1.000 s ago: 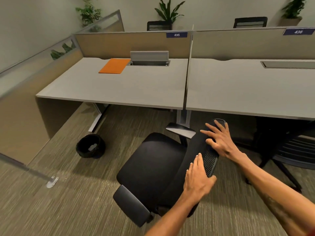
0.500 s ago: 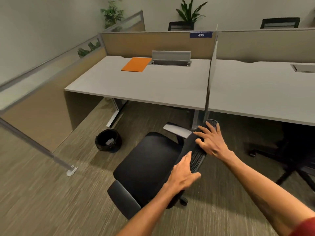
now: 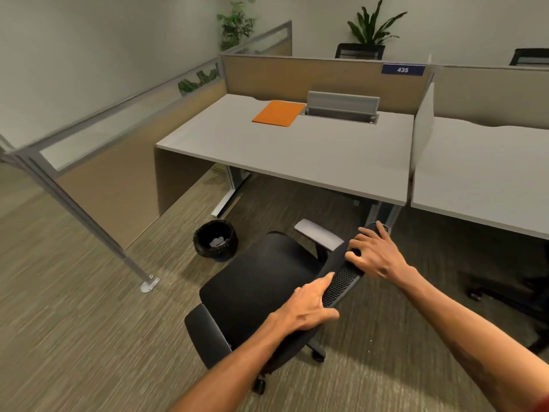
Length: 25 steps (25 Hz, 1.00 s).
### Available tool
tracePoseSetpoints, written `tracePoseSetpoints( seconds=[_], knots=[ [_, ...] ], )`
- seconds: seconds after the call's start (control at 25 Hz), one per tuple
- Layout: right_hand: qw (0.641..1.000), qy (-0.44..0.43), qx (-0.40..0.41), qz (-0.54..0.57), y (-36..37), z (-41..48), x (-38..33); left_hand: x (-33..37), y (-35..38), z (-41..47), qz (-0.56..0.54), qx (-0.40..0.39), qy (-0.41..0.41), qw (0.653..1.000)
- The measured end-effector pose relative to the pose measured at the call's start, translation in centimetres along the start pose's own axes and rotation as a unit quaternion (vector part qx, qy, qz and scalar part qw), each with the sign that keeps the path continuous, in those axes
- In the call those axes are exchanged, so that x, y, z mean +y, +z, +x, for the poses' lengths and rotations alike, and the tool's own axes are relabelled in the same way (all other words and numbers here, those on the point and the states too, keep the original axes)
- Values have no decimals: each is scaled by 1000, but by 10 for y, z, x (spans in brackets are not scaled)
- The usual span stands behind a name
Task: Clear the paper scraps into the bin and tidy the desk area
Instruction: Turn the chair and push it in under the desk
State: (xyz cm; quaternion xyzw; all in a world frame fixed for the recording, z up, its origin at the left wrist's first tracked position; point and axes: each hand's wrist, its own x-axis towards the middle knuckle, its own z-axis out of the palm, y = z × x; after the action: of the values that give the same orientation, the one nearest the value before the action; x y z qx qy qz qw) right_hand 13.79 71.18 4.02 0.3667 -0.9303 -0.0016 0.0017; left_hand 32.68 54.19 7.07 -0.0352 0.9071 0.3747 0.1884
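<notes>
A black bin [image 3: 216, 242] with white scraps [image 3: 219, 241] inside is seen on the carpet at left, under the near left corner of the desk [image 3: 312, 156], on which an orange folder [image 3: 278, 113] lies toward the back. The chair [image 3: 261, 281] is placed in front of the desk, its backrest top gripped by both hands. The left hand [image 3: 307, 307] is laid on the near end with fingers curled over it, and the right hand [image 3: 375, 254] is clamped on the far end, fingers bent around the edge.
</notes>
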Motion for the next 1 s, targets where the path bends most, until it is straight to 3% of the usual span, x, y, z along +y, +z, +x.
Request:
tracePoseSetpoints(
  seconds=[0.28, 0.56, 0.76, 1.0],
  knots=[
    [996, -84, 7, 16, -5, 14, -73, -84, -62, -44, 66, -64, 36, 995],
    [994, -91, -42, 46, -18, 13, -169, -170, -137, -84, 105, -131, 57, 984],
    [992, -110, -35, 49, -13, 15, -235, -229, -180, -110, 172, -90, 55, 979],
    [997, -44, -18, 57, -7, 22, -267, -256, -208, -107, 244, -13, 127, 961]
  ],
)
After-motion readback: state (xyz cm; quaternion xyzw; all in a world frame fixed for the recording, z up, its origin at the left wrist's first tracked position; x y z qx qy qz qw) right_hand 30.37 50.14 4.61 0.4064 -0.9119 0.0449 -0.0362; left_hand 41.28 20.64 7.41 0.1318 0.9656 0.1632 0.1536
